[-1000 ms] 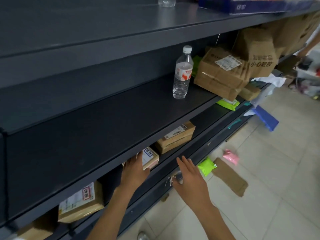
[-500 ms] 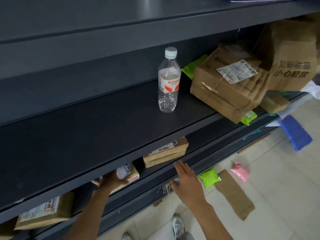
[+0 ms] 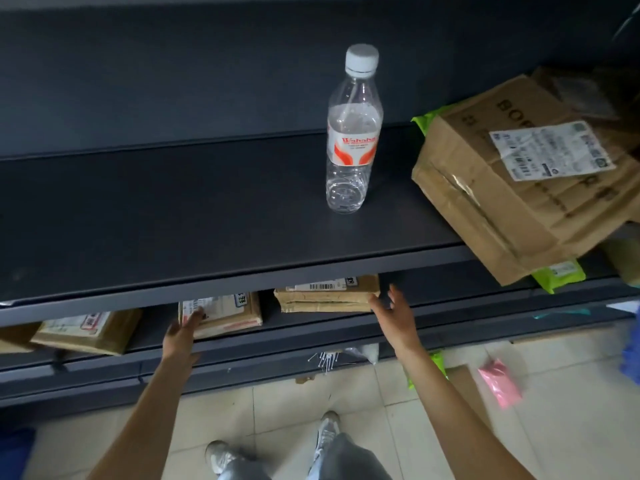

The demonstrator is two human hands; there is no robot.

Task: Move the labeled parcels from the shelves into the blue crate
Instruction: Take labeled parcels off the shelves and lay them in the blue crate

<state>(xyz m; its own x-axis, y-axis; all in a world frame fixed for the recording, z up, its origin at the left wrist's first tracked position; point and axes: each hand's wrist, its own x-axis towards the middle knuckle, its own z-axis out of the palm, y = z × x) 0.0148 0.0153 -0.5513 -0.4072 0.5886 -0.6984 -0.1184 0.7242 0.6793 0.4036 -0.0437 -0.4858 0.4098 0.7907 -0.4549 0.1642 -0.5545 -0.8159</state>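
Labeled parcels (image 3: 227, 313) lie on the lower shelf (image 3: 273, 336), none crated that I see; my left hand (image 3: 183, 333) touches one, grip unclear, my right hand (image 3: 394, 315) spread open beside another.

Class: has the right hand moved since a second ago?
Yes. The right hand has come up and forward to the right end of the barcoded parcel.

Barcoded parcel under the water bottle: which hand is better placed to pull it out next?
Right. The right hand is open with its fingers at the right end of the barcoded parcel; the left hand rests on the smaller parcel beside it.
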